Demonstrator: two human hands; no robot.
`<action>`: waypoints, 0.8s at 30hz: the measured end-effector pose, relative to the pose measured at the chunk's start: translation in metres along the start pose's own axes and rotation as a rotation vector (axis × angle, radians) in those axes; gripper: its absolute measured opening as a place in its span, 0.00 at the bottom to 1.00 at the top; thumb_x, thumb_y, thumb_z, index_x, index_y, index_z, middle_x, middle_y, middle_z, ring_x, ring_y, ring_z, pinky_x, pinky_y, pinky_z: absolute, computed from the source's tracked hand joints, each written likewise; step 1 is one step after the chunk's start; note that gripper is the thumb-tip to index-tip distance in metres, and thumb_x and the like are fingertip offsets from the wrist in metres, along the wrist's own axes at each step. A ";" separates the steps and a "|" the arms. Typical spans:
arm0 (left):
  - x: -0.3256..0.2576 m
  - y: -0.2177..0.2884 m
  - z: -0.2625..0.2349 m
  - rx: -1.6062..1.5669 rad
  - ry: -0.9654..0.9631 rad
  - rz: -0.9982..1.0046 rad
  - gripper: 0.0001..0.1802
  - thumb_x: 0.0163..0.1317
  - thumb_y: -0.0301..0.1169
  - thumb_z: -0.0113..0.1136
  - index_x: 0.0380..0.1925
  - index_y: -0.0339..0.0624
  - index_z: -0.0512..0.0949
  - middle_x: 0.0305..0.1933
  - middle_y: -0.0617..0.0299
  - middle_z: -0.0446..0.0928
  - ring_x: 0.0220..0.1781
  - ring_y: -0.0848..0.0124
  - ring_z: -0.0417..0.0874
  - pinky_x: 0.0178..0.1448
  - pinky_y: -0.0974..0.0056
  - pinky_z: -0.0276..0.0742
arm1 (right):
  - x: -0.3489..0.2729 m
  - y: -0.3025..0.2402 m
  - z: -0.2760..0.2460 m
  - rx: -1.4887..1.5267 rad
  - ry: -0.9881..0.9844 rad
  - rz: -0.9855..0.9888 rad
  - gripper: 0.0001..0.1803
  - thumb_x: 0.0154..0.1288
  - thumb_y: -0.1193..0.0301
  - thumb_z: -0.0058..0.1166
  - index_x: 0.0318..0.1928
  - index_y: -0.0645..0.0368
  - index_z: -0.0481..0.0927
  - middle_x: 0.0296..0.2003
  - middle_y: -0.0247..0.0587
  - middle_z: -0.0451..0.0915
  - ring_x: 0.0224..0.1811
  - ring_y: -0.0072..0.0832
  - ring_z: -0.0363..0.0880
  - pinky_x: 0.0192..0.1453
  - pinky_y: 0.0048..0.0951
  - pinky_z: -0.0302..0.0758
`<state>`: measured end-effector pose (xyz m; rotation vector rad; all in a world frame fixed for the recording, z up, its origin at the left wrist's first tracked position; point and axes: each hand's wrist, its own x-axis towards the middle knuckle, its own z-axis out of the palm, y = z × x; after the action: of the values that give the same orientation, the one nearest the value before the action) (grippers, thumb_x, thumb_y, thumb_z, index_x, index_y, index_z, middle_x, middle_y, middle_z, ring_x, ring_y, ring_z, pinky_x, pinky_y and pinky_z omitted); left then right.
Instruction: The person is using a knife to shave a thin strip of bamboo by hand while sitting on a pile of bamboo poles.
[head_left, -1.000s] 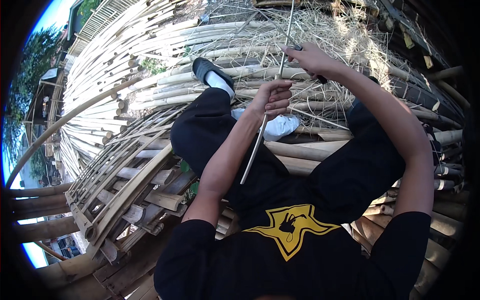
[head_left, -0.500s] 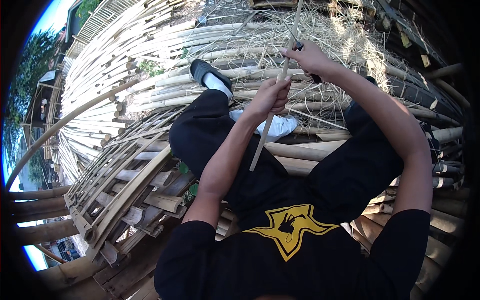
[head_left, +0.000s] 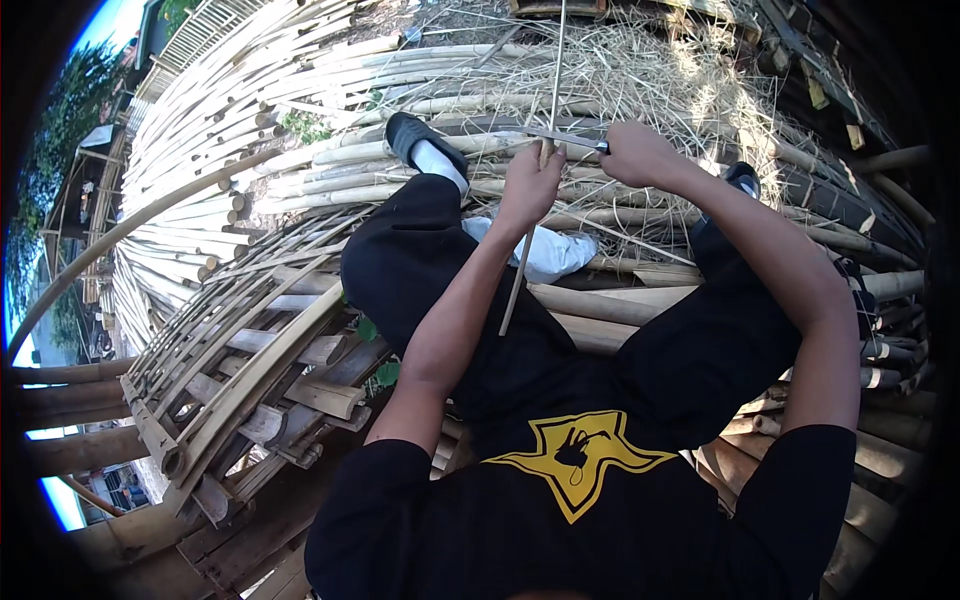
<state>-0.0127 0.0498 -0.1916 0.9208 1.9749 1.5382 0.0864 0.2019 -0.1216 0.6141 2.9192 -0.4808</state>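
Observation:
A thin bamboo strip (head_left: 515, 287) runs upright in front of me, from above my knees down to my lap. My left hand (head_left: 532, 187) is closed around its middle. In my right hand (head_left: 640, 157) is a knife (head_left: 568, 137) with a dark handle, most of it hidden by the fist. Its blade points left and lies across the strip just above my left fingers. Whether the edge cuts into the strip cannot be made out.
Between my legs lies a white bag or cloth (head_left: 550, 255). Bamboo poles (head_left: 400, 155) cover the ground ahead, with pale shavings (head_left: 640, 80) strewn at the far right. A stacked bamboo rack (head_left: 255, 370) stands to my left, beside a long curved pole (head_left: 130, 235).
The strip has turned in my left hand and its upper end has swung left. My right hand has moved slightly down and right, and the knife blade now lies sideways across the strip.

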 end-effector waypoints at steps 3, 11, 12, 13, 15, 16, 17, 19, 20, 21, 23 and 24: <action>-0.008 0.017 0.000 0.169 0.070 0.044 0.15 0.65 0.36 0.50 0.32 0.32 0.73 0.20 0.52 0.72 0.22 0.59 0.73 0.27 0.59 0.65 | 0.004 -0.009 -0.002 -0.004 -0.181 0.068 0.16 0.50 0.69 0.48 0.32 0.71 0.79 0.31 0.61 0.80 0.38 0.50 0.80 0.45 0.43 0.77; -0.017 0.026 0.006 0.308 0.036 0.037 0.18 0.65 0.37 0.49 0.34 0.28 0.72 0.29 0.37 0.75 0.33 0.44 0.77 0.39 0.50 0.69 | 0.011 0.008 0.009 -0.117 -0.098 0.040 0.15 0.49 0.68 0.50 0.32 0.70 0.79 0.32 0.60 0.80 0.38 0.49 0.81 0.43 0.43 0.78; -0.016 0.024 0.008 0.357 0.020 0.026 0.18 0.65 0.37 0.49 0.33 0.28 0.72 0.29 0.37 0.75 0.33 0.43 0.76 0.39 0.49 0.69 | 0.013 0.012 0.010 -0.157 -0.044 0.034 0.15 0.50 0.68 0.50 0.32 0.69 0.80 0.33 0.59 0.80 0.38 0.49 0.81 0.43 0.43 0.78; -0.016 0.022 0.010 0.406 0.004 0.015 0.18 0.65 0.37 0.48 0.33 0.28 0.72 0.28 0.37 0.75 0.33 0.43 0.76 0.38 0.49 0.69 | 0.016 0.015 0.011 -0.154 -0.043 0.039 0.15 0.50 0.68 0.50 0.32 0.69 0.80 0.33 0.59 0.80 0.38 0.49 0.81 0.43 0.43 0.78; -0.013 0.021 0.011 0.410 0.012 0.023 0.18 0.65 0.37 0.48 0.32 0.28 0.72 0.27 0.38 0.75 0.32 0.43 0.76 0.38 0.49 0.69 | 0.023 0.024 0.009 -0.208 0.070 0.008 0.14 0.51 0.67 0.50 0.33 0.66 0.80 0.34 0.57 0.80 0.38 0.49 0.81 0.43 0.42 0.78; -0.010 0.022 0.011 0.412 0.026 0.029 0.18 0.65 0.38 0.49 0.32 0.27 0.71 0.26 0.38 0.74 0.31 0.44 0.76 0.38 0.49 0.69 | 0.028 0.027 0.008 -0.222 0.052 0.015 0.14 0.51 0.67 0.50 0.34 0.66 0.80 0.34 0.57 0.80 0.38 0.49 0.81 0.43 0.43 0.78; -0.007 0.022 0.010 0.414 0.018 0.034 0.18 0.65 0.38 0.49 0.32 0.27 0.71 0.26 0.38 0.74 0.31 0.44 0.76 0.38 0.49 0.69 | 0.033 0.031 0.005 -0.218 0.055 0.023 0.14 0.51 0.67 0.50 0.34 0.66 0.80 0.34 0.57 0.80 0.38 0.49 0.81 0.43 0.43 0.78; 0.000 0.027 0.006 0.384 -0.026 0.003 0.19 0.65 0.38 0.49 0.31 0.27 0.71 0.24 0.40 0.74 0.30 0.44 0.76 0.37 0.49 0.68 | 0.044 0.044 -0.006 -0.286 0.065 0.072 0.14 0.53 0.68 0.48 0.35 0.65 0.80 0.36 0.55 0.80 0.39 0.47 0.81 0.42 0.43 0.78; -0.006 0.024 0.006 0.313 -0.047 -0.056 0.19 0.65 0.39 0.49 0.31 0.29 0.71 0.23 0.44 0.73 0.29 0.48 0.76 0.36 0.49 0.68 | 0.049 0.070 -0.020 -0.230 0.121 0.242 0.14 0.54 0.68 0.47 0.36 0.65 0.80 0.37 0.55 0.81 0.40 0.46 0.81 0.43 0.43 0.78; -0.016 0.019 0.007 0.322 -0.053 -0.046 0.19 0.65 0.39 0.49 0.31 0.29 0.71 0.23 0.44 0.73 0.29 0.48 0.76 0.36 0.49 0.68 | 0.050 0.102 -0.035 -0.165 0.180 0.403 0.14 0.55 0.69 0.46 0.37 0.65 0.80 0.38 0.54 0.81 0.41 0.45 0.81 0.43 0.42 0.78; -0.028 0.012 0.003 0.375 -0.093 0.209 0.18 0.66 0.39 0.48 0.30 0.30 0.70 0.21 0.46 0.72 0.24 0.54 0.75 0.33 0.52 0.68 | 0.040 0.138 -0.065 -0.314 0.200 0.297 0.14 0.52 0.68 0.48 0.33 0.66 0.80 0.34 0.57 0.80 0.38 0.49 0.81 0.39 0.44 0.78; -0.026 0.012 0.005 0.381 -0.110 0.255 0.17 0.67 0.39 0.48 0.30 0.34 0.69 0.18 0.54 0.70 0.17 0.67 0.70 0.24 0.59 0.67 | 0.042 0.133 -0.072 -0.322 0.206 0.292 0.14 0.52 0.68 0.48 0.33 0.66 0.80 0.34 0.57 0.80 0.38 0.49 0.81 0.39 0.44 0.78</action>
<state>0.0106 0.0357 -0.1821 1.4272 2.1763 1.2193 0.0996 0.3568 -0.0990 1.0686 2.9211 0.0893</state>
